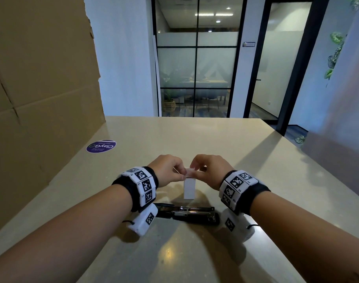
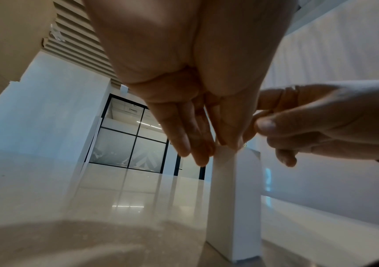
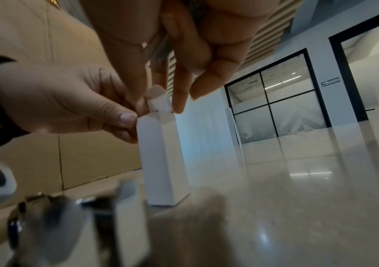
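Note:
A small white box stands upright on the beige table, just in front of both wrists. My left hand pinches the box's top left corner between thumb and fingers. My right hand holds the raised top flap between thumb and index finger. An opened black and metal stapler lies flat between the wrists, near me, blurred in the right wrist view.
A large brown cardboard sheet stands along the table's left side. A round purple sticker lies beside it on the table. Beyond the far edge are a glass partition and a dark-framed door.

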Demonstrator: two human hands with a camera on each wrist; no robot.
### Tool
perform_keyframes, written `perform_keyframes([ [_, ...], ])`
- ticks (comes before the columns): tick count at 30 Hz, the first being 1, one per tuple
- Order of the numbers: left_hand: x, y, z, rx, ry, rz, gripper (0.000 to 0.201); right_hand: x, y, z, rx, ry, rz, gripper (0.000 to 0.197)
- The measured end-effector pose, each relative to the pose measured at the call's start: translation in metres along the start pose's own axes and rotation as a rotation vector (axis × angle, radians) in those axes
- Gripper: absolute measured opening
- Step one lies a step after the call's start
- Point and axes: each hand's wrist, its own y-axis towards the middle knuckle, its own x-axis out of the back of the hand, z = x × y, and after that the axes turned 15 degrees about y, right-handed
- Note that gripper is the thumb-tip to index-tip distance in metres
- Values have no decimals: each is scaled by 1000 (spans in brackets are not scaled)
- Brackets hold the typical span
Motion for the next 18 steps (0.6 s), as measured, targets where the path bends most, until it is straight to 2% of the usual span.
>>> perform_keyframes([
  [4,2,-1,-3,7,-37,-4,18,-1,3,1,-12,-58,38,18],
  [9,4,-1,-4,4,-76,64,30,-2,3,5,28,-146,45,12],
  [18,4,1,-6,-41,6,31,17,-1,2,12,63,-280,92,13],
])
